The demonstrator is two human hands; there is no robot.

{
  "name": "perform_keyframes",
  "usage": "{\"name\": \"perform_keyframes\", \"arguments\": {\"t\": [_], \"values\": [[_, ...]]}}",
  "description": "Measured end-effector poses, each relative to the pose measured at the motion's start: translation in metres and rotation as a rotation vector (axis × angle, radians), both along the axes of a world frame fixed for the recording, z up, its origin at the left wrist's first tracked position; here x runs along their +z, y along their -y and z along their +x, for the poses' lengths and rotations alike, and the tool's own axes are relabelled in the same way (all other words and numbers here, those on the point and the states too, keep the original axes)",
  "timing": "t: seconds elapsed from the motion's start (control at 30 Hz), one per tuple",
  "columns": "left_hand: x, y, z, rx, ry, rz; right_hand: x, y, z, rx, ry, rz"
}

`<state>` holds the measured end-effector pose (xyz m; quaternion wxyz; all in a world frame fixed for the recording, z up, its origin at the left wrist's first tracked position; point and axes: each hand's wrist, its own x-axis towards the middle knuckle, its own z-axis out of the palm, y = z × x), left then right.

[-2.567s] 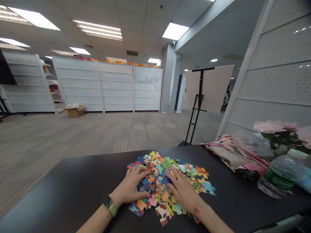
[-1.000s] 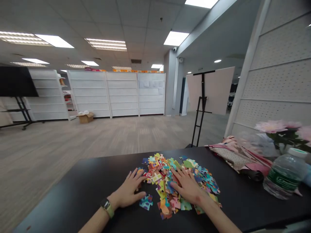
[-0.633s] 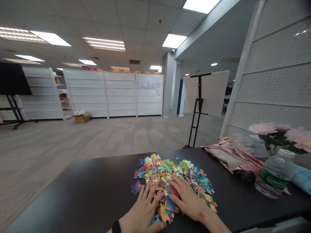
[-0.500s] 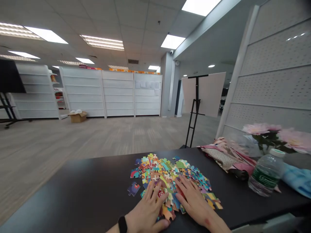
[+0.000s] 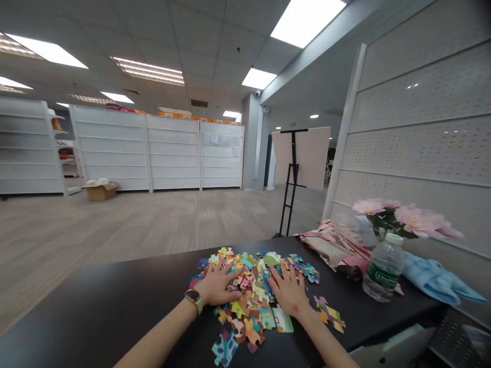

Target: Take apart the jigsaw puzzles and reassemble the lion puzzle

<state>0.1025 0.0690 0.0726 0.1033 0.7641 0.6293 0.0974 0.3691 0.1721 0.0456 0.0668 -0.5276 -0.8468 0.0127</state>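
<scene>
A loose heap of colourful jigsaw puzzle pieces (image 5: 251, 299) lies on the black table (image 5: 126, 291). My left hand (image 5: 218, 284), with a watch (image 5: 194, 297) on its wrist, rests spread on the left side of the heap. On the right side, my right hand (image 5: 288, 291) lies flat with its fingers apart, touching the pieces. Neither hand grips a piece. Some pieces under both palms are hidden. A blue piece (image 5: 225, 348) lies at the near edge of the heap, and several yellow and purple pieces (image 5: 330, 314) sit to the right of my right forearm.
At the right stand a water bottle (image 5: 383, 268) with a green label and pink flowers (image 5: 416, 220). Near them lie a pink patterned cloth (image 5: 330, 243) and a blue cloth (image 5: 433, 276). Beyond the table are an easel (image 5: 293, 179), white shelves (image 5: 174, 153) and a cardboard box (image 5: 100, 191).
Both hands have moved forward over the heap, the left one also leftward. The pieces are more spread out, with several now nearer to me. The view has turned a little to the right.
</scene>
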Motion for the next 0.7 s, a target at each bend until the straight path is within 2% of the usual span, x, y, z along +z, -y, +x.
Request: {"name": "perform_keyframes", "arguments": {"t": [0.2, 0.33, 0.47, 0.57, 0.7], "values": [[0.000, 0.053, -0.021, -0.038, -0.003, -0.021, 0.009, -0.006, -0.035, 0.086, -0.032, -0.070], [0.004, 0.093, -0.029, -0.067, 0.029, -0.022, 0.013, 0.009, -0.062, 0.153, -0.052, -0.113], [0.003, 0.125, -0.022, -0.086, 0.071, -0.010, 0.018, 0.031, -0.082, 0.250, -0.074, -0.164], [0.001, 0.136, -0.011, -0.121, 0.092, -0.043, 0.026, 0.047, -0.081, 0.338, -0.088, -0.201], [0.002, 0.126, 0.011, -0.238, 0.109, -0.015, 0.035, 0.075, -0.051, 0.495, -0.148, -0.126]]}}
